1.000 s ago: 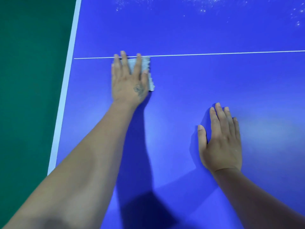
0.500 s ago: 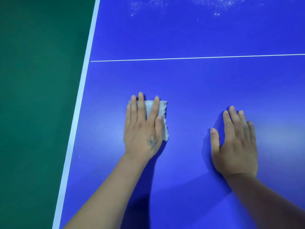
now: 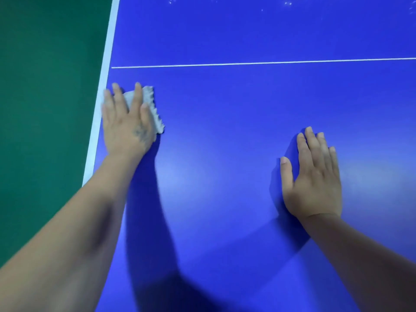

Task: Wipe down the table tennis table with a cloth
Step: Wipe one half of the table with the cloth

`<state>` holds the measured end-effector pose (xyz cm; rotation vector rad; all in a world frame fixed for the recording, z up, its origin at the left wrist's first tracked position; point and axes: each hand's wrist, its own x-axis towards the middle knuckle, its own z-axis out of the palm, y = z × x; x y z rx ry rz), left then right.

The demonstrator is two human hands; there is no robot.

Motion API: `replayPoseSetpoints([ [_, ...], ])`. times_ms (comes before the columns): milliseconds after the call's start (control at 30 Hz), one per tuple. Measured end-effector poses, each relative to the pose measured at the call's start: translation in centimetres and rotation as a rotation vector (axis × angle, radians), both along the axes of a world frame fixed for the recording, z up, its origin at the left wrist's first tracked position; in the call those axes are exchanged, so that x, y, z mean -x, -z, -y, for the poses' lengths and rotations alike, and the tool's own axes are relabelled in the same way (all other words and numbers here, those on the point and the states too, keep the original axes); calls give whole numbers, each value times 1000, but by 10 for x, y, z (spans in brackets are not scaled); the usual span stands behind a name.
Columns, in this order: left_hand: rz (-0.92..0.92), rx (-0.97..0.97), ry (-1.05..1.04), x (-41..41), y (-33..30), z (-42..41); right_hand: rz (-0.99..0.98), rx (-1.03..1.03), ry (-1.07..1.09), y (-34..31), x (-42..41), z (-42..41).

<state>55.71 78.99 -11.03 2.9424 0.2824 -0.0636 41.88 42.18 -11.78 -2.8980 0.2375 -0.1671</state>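
My left hand (image 3: 127, 122) presses flat, fingers straight, on the cloth (image 3: 149, 104) beneath it at the bench's (image 3: 225, 143) left edge, while my right hand (image 3: 313, 176) rests flat, holding nothing.

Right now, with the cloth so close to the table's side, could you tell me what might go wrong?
The left hand presses the cloth right beside the white edge line; one more sweep outward could carry the cloth off the table. White specks at the far end look unwiped and could be missed. The right hand lies flat on the surface and may leave smudges.
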Motion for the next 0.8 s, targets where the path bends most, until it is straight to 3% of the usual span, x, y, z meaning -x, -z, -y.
replayPoseSetpoints([
  [200,19,-73,-33,149,-4,8,-6,58,-9,1,-2,-2],
  [333,-11,-26,-1,189,-3,52,32,-16,-92,-13,-7,-43],
  [567,142,-24,298,85,6,84,-71,64,-133,-1,11,-108],
  [800,58,-20,443,-12,1,59,21,60,-134,5,8,-109],
])
